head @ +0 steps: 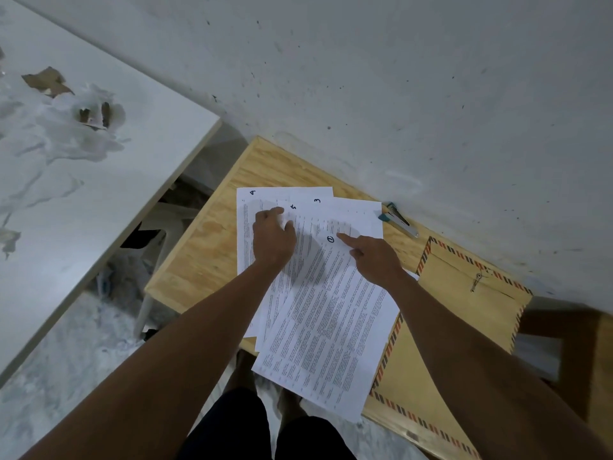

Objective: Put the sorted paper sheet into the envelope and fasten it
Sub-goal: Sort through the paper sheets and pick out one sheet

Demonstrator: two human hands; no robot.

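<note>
Several printed paper sheets (331, 320) lie fanned out on a small wooden table (212, 240), with handwritten numbers 4, 5, 3 and a circled 1 near their top edges. My left hand (273, 239) rests on the sheets at the left, fingers bent onto the paper marked 5. My right hand (373, 257) presses its outstretched index finger on the top sheet, right beside the circled 1. A brown envelope (464, 293) with a red-and-black striped border and a string clasp lies to the right, partly under the sheets and my right forearm.
A stapler (399, 220) lies at the table's far edge against the grey wall. A white table (99, 180) with crumpled paper stands to the left. My legs show below the table's near edge.
</note>
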